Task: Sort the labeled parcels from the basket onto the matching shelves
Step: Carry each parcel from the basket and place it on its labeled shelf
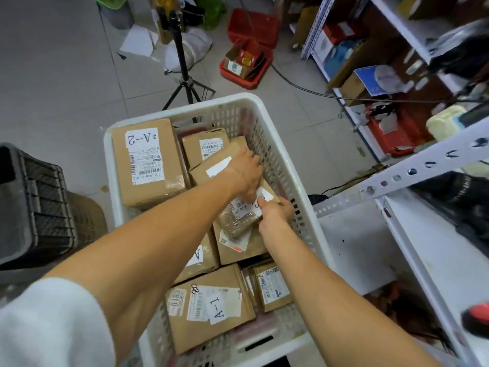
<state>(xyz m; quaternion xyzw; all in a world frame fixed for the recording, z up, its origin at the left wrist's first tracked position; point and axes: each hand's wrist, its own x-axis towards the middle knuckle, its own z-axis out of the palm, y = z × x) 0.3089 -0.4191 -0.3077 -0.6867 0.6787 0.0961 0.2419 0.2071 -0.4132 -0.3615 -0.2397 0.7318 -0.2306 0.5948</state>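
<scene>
Both your grips on tilted taped parcel (234,223) by right wall of white basket (185,107). Left grip (244,173) curls over its top face. Right grip (275,210) pinches labelled end, thumb on label. A-2 parcel (148,165) in far left corner, A-1 parcel (209,308) at near edge.

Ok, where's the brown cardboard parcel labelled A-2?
In the head view the A-2 parcel lies in the far-left corner of the white plastic basket, left of the long cardboard parcel that the left hand grips.
</scene>
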